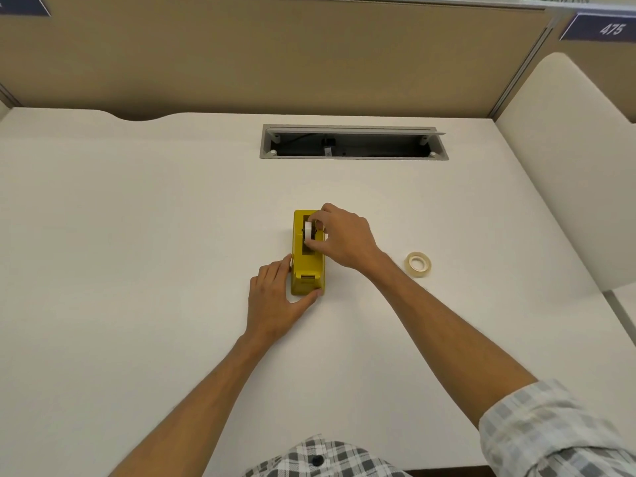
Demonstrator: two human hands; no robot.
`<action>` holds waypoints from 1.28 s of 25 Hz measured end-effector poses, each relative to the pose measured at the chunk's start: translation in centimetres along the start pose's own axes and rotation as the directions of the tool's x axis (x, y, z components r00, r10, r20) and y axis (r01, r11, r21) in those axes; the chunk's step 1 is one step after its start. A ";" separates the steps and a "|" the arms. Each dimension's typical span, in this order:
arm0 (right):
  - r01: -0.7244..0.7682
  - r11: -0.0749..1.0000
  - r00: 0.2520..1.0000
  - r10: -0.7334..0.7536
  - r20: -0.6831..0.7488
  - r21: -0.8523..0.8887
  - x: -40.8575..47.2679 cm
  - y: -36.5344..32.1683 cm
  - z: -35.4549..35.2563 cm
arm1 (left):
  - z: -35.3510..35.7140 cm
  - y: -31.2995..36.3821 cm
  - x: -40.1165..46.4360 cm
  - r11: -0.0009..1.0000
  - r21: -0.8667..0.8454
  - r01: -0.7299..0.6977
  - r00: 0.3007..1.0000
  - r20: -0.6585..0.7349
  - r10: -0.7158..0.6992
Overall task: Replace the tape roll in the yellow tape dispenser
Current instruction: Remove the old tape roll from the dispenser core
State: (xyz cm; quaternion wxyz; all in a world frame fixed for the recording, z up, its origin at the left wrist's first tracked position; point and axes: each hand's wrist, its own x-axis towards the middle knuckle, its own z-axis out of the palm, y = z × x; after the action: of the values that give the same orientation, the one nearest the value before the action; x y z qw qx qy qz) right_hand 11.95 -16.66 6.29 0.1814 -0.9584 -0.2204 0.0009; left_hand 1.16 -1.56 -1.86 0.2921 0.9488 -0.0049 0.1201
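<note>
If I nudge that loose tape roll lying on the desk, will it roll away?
Probably not: the loose tape roll lies flat on its side on the desk, so it would likely slide. It looks small and hollow, so probably light. Stood on edge, it could roll.

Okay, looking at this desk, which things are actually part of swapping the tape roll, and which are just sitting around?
Part of the job:
- yellow tape dispenser, steadied by the left hand
- white tape roll in the dispenser, pinched by the right hand
- clear tape roll lying on the desk to the right

Just there:
- open cable tray in the desk
- number sign 475 on the partition
</note>
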 end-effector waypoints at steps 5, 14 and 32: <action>-0.007 1.000 1.000 0.007 -0.003 0.017 -0.2 0.1 -0.1 | 0.0 0.0 0.0 1.000 0.000 -0.004 1.000 0.005 0.004; 0.006 0.999 0.999 -0.004 -0.039 0.034 -0.3 0.0 -0.7 | -0.2 0.1 -0.1 1.000 -0.010 0.005 1.000 0.009 -0.004; 0.023 0.926 0.999 -0.012 -0.032 0.376 -7.1 -3.3 -4.2 | -6.6 5.4 0.4 0.690 -0.706 0.164 0.986 0.090 -0.141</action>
State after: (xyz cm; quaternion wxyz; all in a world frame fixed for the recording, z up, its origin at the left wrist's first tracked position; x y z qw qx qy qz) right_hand 4.51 -18.37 10.80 0.3651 -0.9037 -0.2219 0.0277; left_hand -0.33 -2.34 6.46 0.6438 0.7616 0.0238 0.0705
